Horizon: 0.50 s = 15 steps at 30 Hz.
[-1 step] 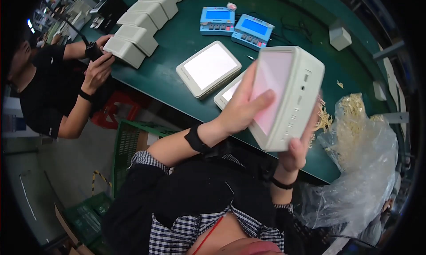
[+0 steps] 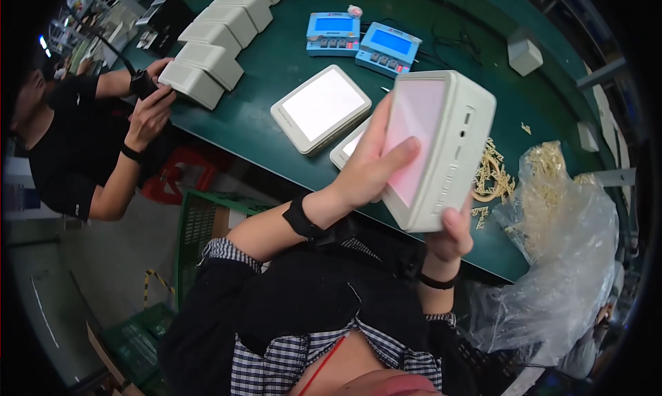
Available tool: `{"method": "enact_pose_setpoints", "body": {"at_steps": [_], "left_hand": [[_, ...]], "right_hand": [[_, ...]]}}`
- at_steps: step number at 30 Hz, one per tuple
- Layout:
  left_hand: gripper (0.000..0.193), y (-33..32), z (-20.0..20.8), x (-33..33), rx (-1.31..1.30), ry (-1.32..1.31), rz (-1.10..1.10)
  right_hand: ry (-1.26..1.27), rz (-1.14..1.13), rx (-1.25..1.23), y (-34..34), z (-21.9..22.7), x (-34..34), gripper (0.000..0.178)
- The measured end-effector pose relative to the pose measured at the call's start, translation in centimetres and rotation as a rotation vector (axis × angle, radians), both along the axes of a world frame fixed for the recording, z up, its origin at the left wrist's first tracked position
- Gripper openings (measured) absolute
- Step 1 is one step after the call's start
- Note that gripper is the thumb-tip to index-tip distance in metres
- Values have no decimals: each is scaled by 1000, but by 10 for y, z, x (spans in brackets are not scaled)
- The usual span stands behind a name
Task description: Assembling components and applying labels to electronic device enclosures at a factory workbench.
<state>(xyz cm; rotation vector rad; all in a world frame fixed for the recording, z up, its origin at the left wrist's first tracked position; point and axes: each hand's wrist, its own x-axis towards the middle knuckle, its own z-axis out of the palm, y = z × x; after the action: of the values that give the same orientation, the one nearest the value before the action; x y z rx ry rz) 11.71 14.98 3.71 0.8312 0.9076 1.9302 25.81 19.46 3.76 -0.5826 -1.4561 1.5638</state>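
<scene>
Both my hands hold a cream, box-shaped device housing (image 2: 463,147) tilted above the bench edge. Its side with small ports and a row of slots faces right, and a pinkish sheen covers its flat front panel. My left hand (image 2: 372,165) grips the left edge, the thumb lying across the panel. My right hand (image 2: 449,237) clasps the lower right corner; its other fingers are hidden behind the housing. Just left of it, a similar cream device with a white panel (image 2: 323,110) lies on the bench, and another one (image 2: 343,153) is partly covered by my left hand.
Two blue controllers with screens (image 2: 334,34) (image 2: 387,47) stand at the back of the green bench (image 2: 234,130). Cream housings (image 2: 193,82) line the far left, beside a co-worker (image 2: 76,127). Small yellowish parts (image 2: 493,179) and a clear plastic bag (image 2: 572,223) lie right.
The housing has shifted slightly left and turned a little in my hands. More of the yellowish parts behind it now show. Both hands keep their grip.
</scene>
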Motion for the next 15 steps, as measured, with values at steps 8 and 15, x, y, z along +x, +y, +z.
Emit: {"method": "enact_pose_setpoints", "body": {"at_steps": [8,15], "left_hand": [[82,-12,-9,-21,-74,203,64],[88,-10,-15,-20,-69,281,92]], "right_hand": [[118,340,-455,-1,-17,-20,93],[233,318,-546,1,-43,-1,79]]}}
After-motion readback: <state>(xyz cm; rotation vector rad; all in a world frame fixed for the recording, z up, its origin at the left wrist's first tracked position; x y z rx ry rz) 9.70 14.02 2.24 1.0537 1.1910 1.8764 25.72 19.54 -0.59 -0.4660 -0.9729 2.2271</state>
